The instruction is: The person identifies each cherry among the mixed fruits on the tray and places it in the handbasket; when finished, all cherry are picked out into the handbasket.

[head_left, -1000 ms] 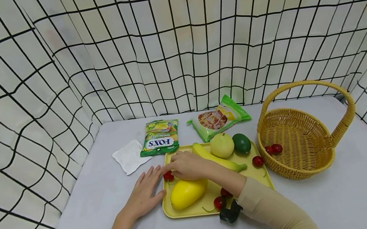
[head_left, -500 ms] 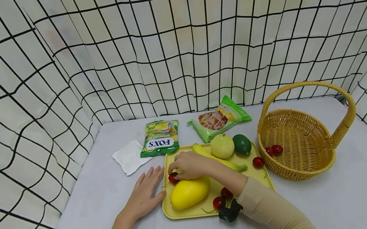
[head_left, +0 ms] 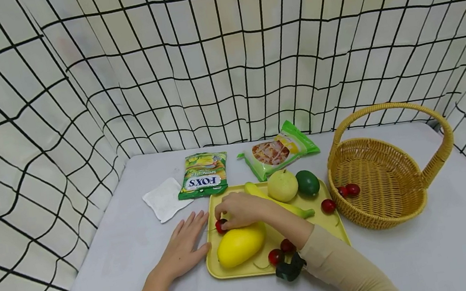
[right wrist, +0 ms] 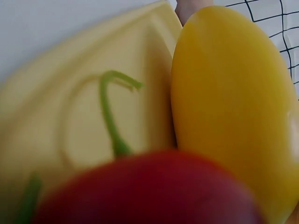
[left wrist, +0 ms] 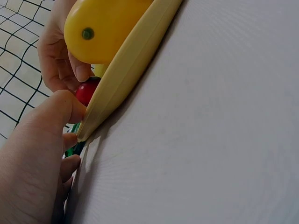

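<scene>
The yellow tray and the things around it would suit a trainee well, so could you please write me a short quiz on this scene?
1. True or false: the wicker basket stands to the person's right of the yellow tray.
2. Multiple choice: the right hand touches
a) the white cloth
b) a red cherry
c) the basket's handle
3. Fill in: the small oval fruit beside the round pale-yellow fruit is dark ____.

Key: 1. True. 2. b. 3. green.
</scene>
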The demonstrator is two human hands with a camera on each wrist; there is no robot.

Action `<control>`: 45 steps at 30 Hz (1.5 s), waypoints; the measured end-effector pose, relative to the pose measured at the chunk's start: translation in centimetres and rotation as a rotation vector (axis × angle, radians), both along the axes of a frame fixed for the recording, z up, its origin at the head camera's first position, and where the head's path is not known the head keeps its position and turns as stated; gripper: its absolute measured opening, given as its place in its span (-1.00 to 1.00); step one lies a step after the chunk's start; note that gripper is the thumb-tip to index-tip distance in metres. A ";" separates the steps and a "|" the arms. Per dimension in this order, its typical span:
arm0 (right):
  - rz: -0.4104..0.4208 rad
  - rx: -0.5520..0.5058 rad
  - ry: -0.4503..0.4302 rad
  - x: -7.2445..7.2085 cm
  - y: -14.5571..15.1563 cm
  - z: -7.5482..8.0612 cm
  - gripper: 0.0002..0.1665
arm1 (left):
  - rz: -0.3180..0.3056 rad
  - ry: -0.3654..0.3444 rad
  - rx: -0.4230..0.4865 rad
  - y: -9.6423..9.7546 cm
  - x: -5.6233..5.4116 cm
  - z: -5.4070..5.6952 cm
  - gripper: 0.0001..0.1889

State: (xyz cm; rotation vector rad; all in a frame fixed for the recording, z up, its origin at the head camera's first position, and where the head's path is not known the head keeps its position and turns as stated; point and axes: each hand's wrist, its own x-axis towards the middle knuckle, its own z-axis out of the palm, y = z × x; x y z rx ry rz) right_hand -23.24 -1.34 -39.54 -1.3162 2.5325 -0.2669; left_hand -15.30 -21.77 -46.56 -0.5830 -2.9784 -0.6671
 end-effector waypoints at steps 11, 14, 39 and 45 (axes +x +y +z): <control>-0.021 -0.017 -0.069 -0.3 -0.6 -0.4 -0.80 | -0.003 -0.002 0.002 0.0 0.1 0.2 -0.29; -0.033 -0.019 -0.062 -0.3 -0.7 -0.5 -0.82 | -0.005 0.002 0.002 0.0 0.1 0.2 -0.29; -0.059 -0.017 0.014 -0.4 0.0 -0.2 -0.71 | -0.006 0.007 0.006 0.0 0.0 0.2 -0.30; -0.079 -0.008 -0.015 -0.3 0.2 -0.2 -0.71 | -0.006 0.002 0.002 0.0 0.0 0.2 -0.30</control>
